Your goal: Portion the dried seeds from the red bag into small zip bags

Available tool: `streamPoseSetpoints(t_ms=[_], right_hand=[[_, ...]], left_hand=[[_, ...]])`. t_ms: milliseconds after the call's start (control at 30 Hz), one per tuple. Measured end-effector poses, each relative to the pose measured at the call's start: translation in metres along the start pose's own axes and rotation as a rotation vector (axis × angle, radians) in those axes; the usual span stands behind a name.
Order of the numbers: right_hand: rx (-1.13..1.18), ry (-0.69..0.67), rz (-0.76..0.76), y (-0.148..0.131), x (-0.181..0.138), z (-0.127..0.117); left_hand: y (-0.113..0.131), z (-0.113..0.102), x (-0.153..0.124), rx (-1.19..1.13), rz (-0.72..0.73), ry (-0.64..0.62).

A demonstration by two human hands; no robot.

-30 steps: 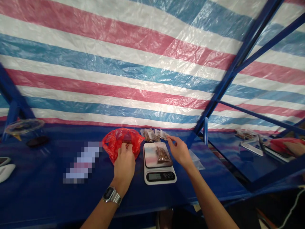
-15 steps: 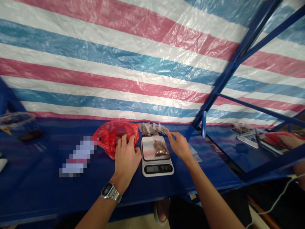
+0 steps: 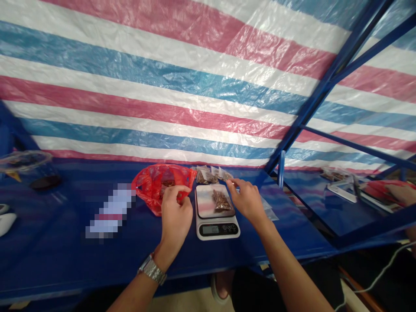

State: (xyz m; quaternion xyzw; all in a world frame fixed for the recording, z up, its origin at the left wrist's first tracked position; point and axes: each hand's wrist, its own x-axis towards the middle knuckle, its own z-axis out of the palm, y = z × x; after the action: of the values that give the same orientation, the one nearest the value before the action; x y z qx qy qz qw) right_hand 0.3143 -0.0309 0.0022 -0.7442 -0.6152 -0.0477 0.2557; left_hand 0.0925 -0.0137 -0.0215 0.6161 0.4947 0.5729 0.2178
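My left hand [image 3: 175, 210] is curled at the right edge of a red plastic bag [image 3: 156, 184] on the blue table, fingers pinched together on something I cannot make out. A white digital scale [image 3: 216, 212] stands just right of it, with a small clear pouch of brown pieces [image 3: 221, 200] lying on its platform. My right hand [image 3: 247, 199] hovers at the scale's far right corner, fingers bent and pinched near the pouch. Several filled clear pouches [image 3: 211, 174] lie behind the scale.
Flat clear bags [image 3: 268, 208] lie right of the scale. A blue metal frame post [image 3: 281, 169] splits off a neighbouring table, where another person's hand [image 3: 403, 193] rests by a red bag and a second scale [image 3: 341, 190]. A dish [image 3: 22, 160] sits far left.
My left hand has drawn back out of the red bag's mouth to its right edge and closed into a pinch. My right hand has barely shifted. The view has tilted down slightly.
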Motion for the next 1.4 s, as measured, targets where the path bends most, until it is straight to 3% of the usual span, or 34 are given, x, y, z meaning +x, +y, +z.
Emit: streamPoseSetpoints(t_ms=[233, 400, 533, 667, 1000, 1233, 1400], right_hand=[[0.044, -0.089, -0.062, -0.017, -0.007, 0.01], [0.511, -0.07, -0.011, -0.03, -0.005, 0.01], [0.772, -0.045, -0.117, -0.048, -0.011, 0.006], [0.793, -0.095, -0.178, -0.056, -0.013, 0.006], [0.911, -0.291, -0.055, -0.038, -0.009, -0.008], [0.917, -0.239, -0.069, -0.033, -0.012, -0.009], [0.974, -0.234, -0.059, -0.032, -0.016, -0.007]], left_hand=[[0.007, 0.003, -0.006, -0.105, -0.049, 0.009], [0.013, 0.013, -0.011, -0.189, -0.127, -0.011], [0.014, 0.02, -0.01, -0.425, -0.285, -0.105], [0.013, 0.017, -0.008, -0.499, -0.294, -0.14], [0.016, 0.013, -0.014, -0.323, -0.172, -0.27], [0.015, 0.026, -0.018, -0.386, -0.189, -0.306], [0.02, 0.03, -0.017, -0.425, -0.208, -0.259]])
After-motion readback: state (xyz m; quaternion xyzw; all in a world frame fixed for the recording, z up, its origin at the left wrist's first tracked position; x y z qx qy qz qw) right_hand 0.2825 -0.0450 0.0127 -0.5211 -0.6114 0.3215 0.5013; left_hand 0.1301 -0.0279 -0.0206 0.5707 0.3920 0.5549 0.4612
